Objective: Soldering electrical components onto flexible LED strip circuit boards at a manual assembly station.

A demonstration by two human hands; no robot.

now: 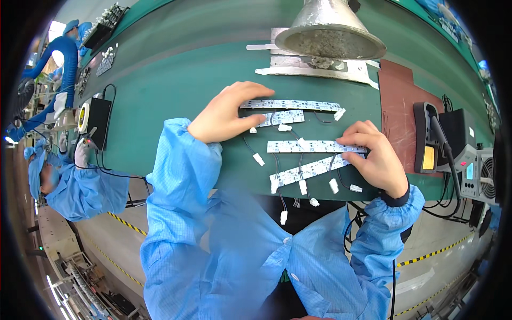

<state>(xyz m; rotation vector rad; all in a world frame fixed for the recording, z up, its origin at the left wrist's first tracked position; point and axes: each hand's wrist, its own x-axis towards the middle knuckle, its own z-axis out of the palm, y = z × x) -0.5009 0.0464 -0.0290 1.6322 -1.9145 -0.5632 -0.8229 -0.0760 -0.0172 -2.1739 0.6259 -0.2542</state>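
My left hand (pixel 229 113) lies with its thumb and fingers spread around the left ends of two narrow white circuit boards. Its fingers reach along the far edge of the longer upper board (pixel 298 104). Its thumb rests by the shorter board (pixel 288 117) below. My right hand (pixel 376 154) is closed on the right ends of two more strip boards. Its fingers lie on the straight board (pixel 304 146) and its thumb on the slanted board (pixel 309 172). Dark wires with white connectors (pixel 258 159) trail from the boards, several toward the table's near edge.
A metal fume hood (pixel 330 32) stands at the far side of the green table (pixel 160 85). At right are a soldering iron stand (pixel 425 138) on a brown mat (pixel 397 106) and a soldering station (pixel 477 176). A black box (pixel 93 122) stands left, near a co-worker in blue (pixel 88 186).
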